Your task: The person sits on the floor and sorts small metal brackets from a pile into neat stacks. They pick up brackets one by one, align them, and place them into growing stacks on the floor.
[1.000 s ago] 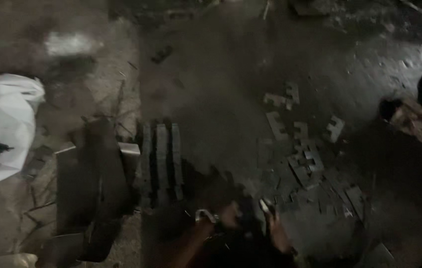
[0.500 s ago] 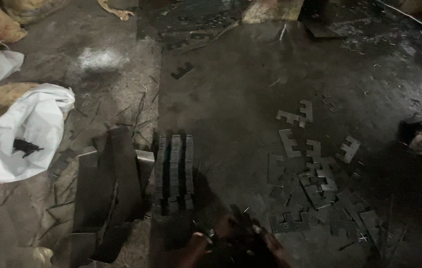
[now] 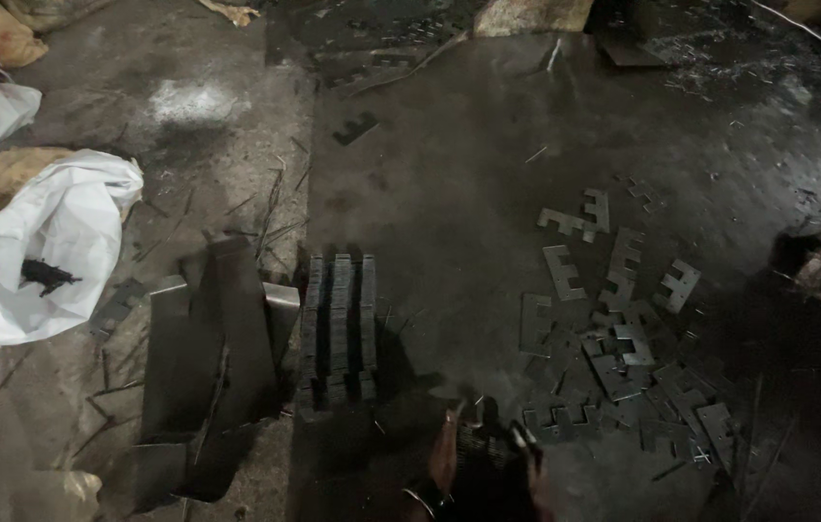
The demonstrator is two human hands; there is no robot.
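Gripping a small bundle of dark metal plates (image 3: 488, 447) between them at near centre: left hand (image 3: 444, 454) and right hand (image 3: 531, 464), fingers pressed against its sides. Stacked plates (image 3: 338, 329) just left; scattered E-shaped plates (image 3: 623, 338) right on floor (image 3: 449, 174); white sack (image 3: 62, 242) far left.

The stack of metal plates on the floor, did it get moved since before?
No. The stack of metal plates sits against the same long flat strips as earlier, and no hand touches it. Only the head camera shifted.
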